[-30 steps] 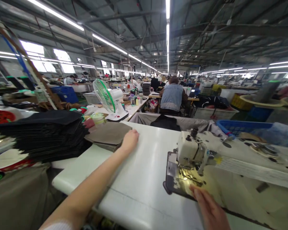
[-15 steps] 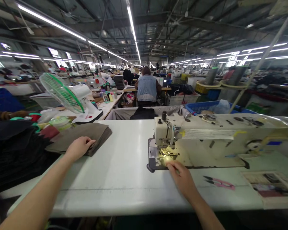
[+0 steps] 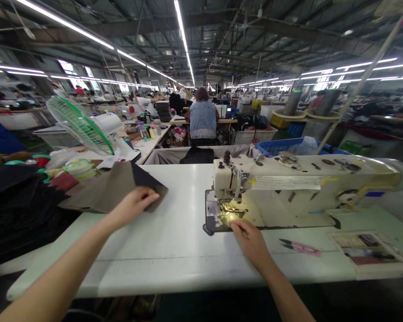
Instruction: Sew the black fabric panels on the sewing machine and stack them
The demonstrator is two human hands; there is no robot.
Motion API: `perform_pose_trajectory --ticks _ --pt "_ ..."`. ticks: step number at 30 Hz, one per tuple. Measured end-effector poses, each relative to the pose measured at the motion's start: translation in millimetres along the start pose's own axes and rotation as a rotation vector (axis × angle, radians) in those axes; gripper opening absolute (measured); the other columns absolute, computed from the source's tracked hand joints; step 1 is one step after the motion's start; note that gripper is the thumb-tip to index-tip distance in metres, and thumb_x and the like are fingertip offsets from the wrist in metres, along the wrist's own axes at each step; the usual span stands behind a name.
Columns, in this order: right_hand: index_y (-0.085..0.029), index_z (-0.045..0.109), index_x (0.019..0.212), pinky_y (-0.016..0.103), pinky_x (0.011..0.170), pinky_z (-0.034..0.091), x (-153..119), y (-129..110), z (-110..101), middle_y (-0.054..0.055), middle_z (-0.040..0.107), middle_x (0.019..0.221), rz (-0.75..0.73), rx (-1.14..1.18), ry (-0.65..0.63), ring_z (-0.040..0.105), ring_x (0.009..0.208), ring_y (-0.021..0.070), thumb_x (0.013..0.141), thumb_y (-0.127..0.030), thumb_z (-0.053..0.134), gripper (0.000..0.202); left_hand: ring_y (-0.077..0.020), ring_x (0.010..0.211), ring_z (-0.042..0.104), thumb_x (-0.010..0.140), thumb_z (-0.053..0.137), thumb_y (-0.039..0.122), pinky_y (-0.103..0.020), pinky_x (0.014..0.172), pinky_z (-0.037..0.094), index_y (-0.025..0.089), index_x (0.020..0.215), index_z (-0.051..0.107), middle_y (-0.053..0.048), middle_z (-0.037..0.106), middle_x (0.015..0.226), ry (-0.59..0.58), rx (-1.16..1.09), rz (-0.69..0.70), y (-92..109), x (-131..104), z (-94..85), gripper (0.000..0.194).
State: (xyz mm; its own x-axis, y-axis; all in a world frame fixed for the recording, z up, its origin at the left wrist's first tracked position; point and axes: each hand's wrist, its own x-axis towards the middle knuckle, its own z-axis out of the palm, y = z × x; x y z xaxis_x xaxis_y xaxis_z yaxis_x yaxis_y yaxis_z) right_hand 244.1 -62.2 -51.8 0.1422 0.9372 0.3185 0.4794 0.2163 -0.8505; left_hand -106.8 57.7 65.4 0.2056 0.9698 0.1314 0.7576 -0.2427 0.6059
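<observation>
My left hand (image 3: 139, 202) is closed on the edge of a fabric piece, whose corner is folded over and shows a dark underside (image 3: 147, 180). Grey-brown fabric (image 3: 104, 190) lies beneath and to the left of it. On the right, my right hand (image 3: 246, 232) is closed at the front edge of the sewing machine's base plate, beside the lit needle area; whatever its fingertips hold is too small to make out. The sewing machine (image 3: 282, 179) stands just behind that hand.
Pink-handled snips (image 3: 302, 247) and a tray of small items (image 3: 372, 255) lie right of my right hand. A fan (image 3: 83, 127) and a dark fabric pile (image 3: 16, 210) are at the left. A person (image 3: 202, 118) sits ahead, facing away.
My left hand has moved right, drawing the top fabric's corner up and over so its dark side shows. My right hand stays by the machine plate. The view has shifted slightly.
</observation>
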Motion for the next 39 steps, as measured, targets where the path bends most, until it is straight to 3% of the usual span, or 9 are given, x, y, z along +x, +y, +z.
perform_pose_trajectory --ticks 3,7,9,13,15,21,26,30,39 --pt "-0.023 0.071 0.086 0.031 0.079 0.050 -0.9 -1.4 -2.2 0.005 0.074 0.089 0.020 0.004 0.034 0.067 0.087 0.0221 0.095 -0.044 0.052 0.030 -0.0219 0.093 0.061 0.094 0.054 0.037 -0.033 0.087 0.049 0.019 0.074 0.061 -0.006 0.066 0.091 -0.345 0.045 0.426 34.0 -40.0 62.2 0.027" --pt "-0.022 0.062 0.080 0.030 0.072 0.048 -0.1 -9.2 -7.1 0.002 0.068 0.076 0.058 -0.056 0.162 0.063 0.073 0.0195 0.094 -0.054 0.054 0.036 -0.0235 0.116 0.059 0.094 0.054 0.022 -0.038 0.101 0.048 0.020 0.082 0.060 -0.010 0.061 0.122 -0.403 0.085 0.504 55.0 -86.7 104.1 0.014" --pt "-0.023 0.058 0.079 0.028 0.068 0.046 5.0 -18.8 -10.6 0.001 0.065 0.072 0.061 -0.104 0.220 0.061 0.068 0.0179 0.093 -0.059 0.053 0.039 -0.0268 0.129 0.053 0.093 0.061 0.027 -0.044 0.109 0.044 0.021 0.097 0.063 -0.010 0.058 0.135 -0.391 0.106 0.509 53.9 -98.7 108.3 0.008" --pt "-0.023 0.052 0.076 0.027 0.062 0.039 23.8 -41.9 -17.2 -0.001 0.060 0.066 0.017 -0.243 0.297 0.056 0.062 0.0160 0.095 -0.062 0.048 0.043 -0.0374 0.146 0.035 0.077 0.080 0.052 -0.064 0.120 0.022 0.024 0.147 0.043 -0.015 0.043 0.155 -0.383 0.227 0.593 43.6 -114.4 113.1 0.084" --pt "-0.023 0.050 0.073 0.027 0.060 0.034 32.6 -49.6 -19.0 -0.002 0.058 0.064 -0.025 -0.359 0.314 0.053 0.059 0.0157 0.097 -0.059 0.045 0.043 -0.0395 0.148 0.030 0.073 0.083 0.052 -0.067 0.120 0.018 0.023 0.156 0.030 -0.017 0.035 0.160 -0.388 0.294 0.612 39.4 -123.5 118.4 0.103" --pt "-0.023 0.048 0.068 0.029 0.058 0.026 39.6 -55.4 -19.0 0.000 0.058 0.063 -0.160 -0.672 0.353 0.051 0.058 0.0156 0.098 -0.039 0.045 0.034 -0.0309 0.151 0.028 0.083 0.064 0.010 -0.061 0.121 0.022 0.027 0.158 0.024 -0.009 0.031 0.163 -0.403 0.371 0.624 33.5 -141.7 125.3 0.087" --pt "-0.022 0.050 0.072 0.030 0.060 0.029 39.2 -57.6 -20.5 0.002 0.058 0.068 -0.251 -0.798 0.401 0.051 0.063 0.0173 0.096 -0.035 0.051 0.027 -0.0261 0.151 0.028 0.082 0.051 0.003 -0.058 0.123 0.021 0.024 0.158 0.023 -0.007 0.033 0.163 -0.415 0.291 0.684 29.5 -144.9 118.1 0.084" --pt "-0.022 0.051 0.075 0.030 0.063 0.033 39.5 -58.4 -22.0 0.003 0.058 0.072 -0.303 -0.854 0.403 0.052 0.068 0.0191 0.095 -0.031 0.053 0.023 -0.0254 0.150 0.030 0.073 0.046 -0.002 -0.053 0.121 0.033 0.022 0.154 0.033 -0.008 0.034 0.162 -0.339 0.218 0.655 22.6 -148.1 115.2 0.085" --pt "-0.019 0.058 0.081 0.032 0.068 0.042 38.3 -53.0 -22.5 0.006 0.061 0.078 -0.323 -0.790 0.403 0.057 0.075 0.0223 0.096 -0.031 0.054 0.020 -0.0241 0.144 0.040 0.089 0.041 0.006 -0.052 0.122 0.031 0.027 0.151 0.040 -0.006 0.047 0.154 -0.317 0.100 0.735 10.4 -142.6 116.0 0.066"
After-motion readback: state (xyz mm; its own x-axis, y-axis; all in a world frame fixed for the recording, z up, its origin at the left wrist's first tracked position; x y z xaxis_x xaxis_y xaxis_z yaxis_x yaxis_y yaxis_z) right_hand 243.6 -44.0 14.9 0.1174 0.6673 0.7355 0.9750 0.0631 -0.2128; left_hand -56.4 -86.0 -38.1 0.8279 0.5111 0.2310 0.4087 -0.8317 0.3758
